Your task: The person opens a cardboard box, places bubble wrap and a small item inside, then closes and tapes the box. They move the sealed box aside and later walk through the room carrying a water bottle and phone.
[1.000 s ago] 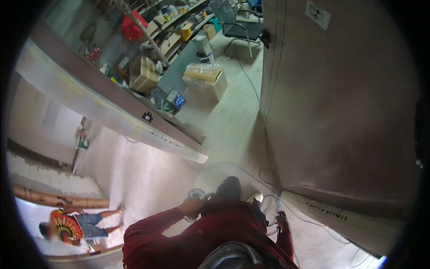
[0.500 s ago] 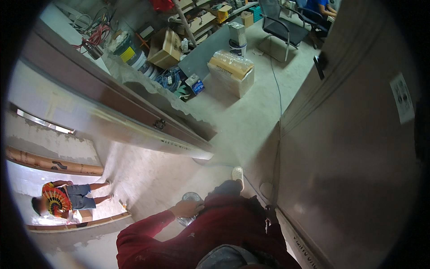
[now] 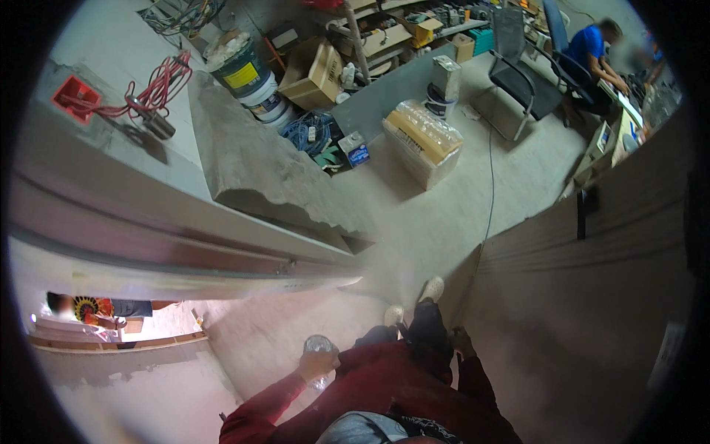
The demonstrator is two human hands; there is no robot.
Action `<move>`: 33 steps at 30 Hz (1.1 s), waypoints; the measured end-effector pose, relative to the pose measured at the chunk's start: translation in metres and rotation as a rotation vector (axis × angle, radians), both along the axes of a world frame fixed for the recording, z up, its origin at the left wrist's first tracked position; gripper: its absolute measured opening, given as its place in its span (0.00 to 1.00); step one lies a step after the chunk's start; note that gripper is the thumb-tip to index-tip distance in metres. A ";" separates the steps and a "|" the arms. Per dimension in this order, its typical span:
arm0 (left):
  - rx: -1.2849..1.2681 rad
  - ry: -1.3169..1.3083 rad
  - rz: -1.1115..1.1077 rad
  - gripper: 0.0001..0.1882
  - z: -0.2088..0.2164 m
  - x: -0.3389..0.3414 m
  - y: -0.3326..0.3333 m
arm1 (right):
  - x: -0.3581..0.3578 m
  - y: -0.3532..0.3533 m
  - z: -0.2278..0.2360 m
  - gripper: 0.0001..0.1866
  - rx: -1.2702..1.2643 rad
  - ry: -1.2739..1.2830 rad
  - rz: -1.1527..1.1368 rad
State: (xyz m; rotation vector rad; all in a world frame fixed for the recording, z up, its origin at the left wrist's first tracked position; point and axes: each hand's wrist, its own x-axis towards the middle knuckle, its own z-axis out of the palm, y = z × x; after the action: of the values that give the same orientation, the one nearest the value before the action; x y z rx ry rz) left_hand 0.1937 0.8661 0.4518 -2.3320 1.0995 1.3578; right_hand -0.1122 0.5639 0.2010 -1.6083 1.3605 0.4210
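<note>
My left hand [image 3: 316,364] is closed around a shiny, clear-looking object with a rounded top [image 3: 318,344], carried low beside my red clothing. Its exact kind does not show, and the hand covers its middle. My right hand [image 3: 463,343] hangs by my right thigh, near the large door panel [image 3: 562,311]. Its fingers are small and dark here, so whether they hold anything cannot be made out. Both my light shoes [image 3: 431,288] are on the floor at the doorway.
Ahead stand a plastic-wrapped carton [image 3: 425,140], stacked buckets [image 3: 251,81], coiled blue cable [image 3: 309,133] and an office chair [image 3: 521,81]. A blue cord [image 3: 490,185] crosses the floor. A person in blue [image 3: 588,55] sits at the right; another person [image 3: 92,309] stands beyond the left doorway.
My view has moved forward through the doorway and turned right. The door frame and the person at left have slid lower; my right hand now shows. The left hand keeps its hold.
</note>
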 end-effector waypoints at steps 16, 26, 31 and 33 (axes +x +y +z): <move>-0.230 -0.158 0.632 0.26 0.006 0.056 -0.219 | 0.200 -0.232 0.052 0.21 0.373 -0.222 -0.166; -0.600 0.341 0.566 0.38 -0.072 0.155 -0.371 | 0.379 -0.272 0.193 0.21 1.025 -0.947 -0.293; -0.464 0.407 0.601 0.48 -0.070 0.220 -0.420 | 0.463 -0.292 0.201 0.15 0.807 -0.807 -0.163; -0.413 0.434 0.578 0.49 -0.075 0.269 -0.449 | 0.508 -0.320 0.194 0.15 0.803 -0.777 -0.162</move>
State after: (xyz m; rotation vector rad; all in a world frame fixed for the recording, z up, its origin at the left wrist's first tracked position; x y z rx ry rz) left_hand 0.4624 0.4170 0.3763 -2.8883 0.9017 2.0885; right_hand 0.3954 0.2443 0.3952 -0.8261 0.5854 0.1644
